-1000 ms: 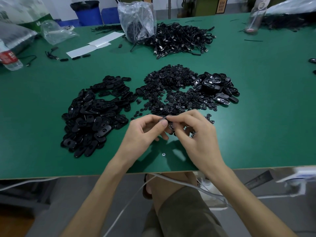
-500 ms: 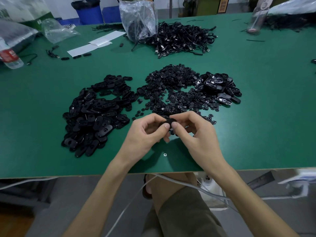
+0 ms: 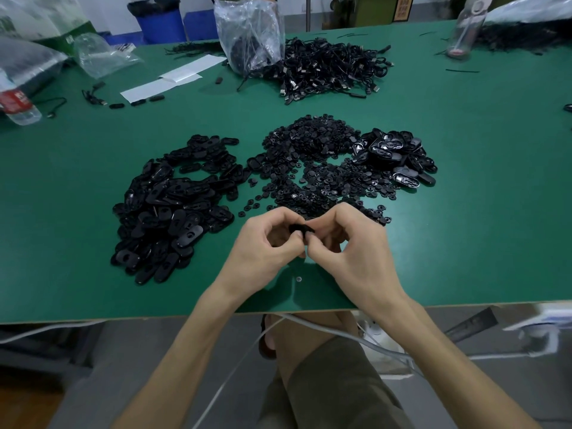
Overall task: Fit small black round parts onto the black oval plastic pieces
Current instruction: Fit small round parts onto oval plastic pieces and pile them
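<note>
Oval piece (image 3: 301, 229) pinched between both hands, left hand (image 3: 266, 246) and right hand (image 3: 356, 249), fingers curled, above the table edge (image 3: 123, 317).

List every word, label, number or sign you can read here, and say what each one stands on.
Nothing reads clearly enough to quote.
Red label on the water bottle: white print, too blurred.
Sign on the back wall: characters too small.
Green package: white print, blurred.
Black oval piece, pinched by the left hand and right hand: no marking visible.
</note>
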Tool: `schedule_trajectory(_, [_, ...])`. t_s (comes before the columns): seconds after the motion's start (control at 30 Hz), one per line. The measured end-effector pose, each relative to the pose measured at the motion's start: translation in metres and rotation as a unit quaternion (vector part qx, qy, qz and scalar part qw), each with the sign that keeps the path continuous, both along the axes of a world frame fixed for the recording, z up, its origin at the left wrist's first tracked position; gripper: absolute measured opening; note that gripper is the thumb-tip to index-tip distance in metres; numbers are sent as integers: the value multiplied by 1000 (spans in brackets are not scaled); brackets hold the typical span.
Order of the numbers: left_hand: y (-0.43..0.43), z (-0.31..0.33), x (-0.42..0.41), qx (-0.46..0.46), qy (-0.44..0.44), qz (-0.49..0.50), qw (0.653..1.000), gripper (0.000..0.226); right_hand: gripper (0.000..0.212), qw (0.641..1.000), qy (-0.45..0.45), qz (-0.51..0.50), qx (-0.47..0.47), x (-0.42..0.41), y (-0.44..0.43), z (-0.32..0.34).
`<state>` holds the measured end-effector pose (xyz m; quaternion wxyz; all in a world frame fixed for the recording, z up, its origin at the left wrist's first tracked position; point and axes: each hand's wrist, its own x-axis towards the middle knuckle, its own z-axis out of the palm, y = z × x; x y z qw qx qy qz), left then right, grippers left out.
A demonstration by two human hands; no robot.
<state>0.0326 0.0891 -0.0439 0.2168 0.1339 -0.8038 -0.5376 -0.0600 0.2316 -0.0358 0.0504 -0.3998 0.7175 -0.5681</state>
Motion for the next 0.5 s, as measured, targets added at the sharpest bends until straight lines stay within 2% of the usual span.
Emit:
schedule_trajectory(0.23, [0, 2, 1, 12, -1, -5, 1000, 14, 18, 1000, -10, -4, -7, -2, 2, -2])
schedule_trajectory(0.33, [-1, -1, 0, 15, -1, -9, 1000, 9, 20, 1000, -17, -6, -9, -3, 1, -2])
schedule_trajectory(0.5, [-4, -1, 1, 48, 30, -29, 998, 13, 16, 997, -76, -16, -22, -6, 3, -2])
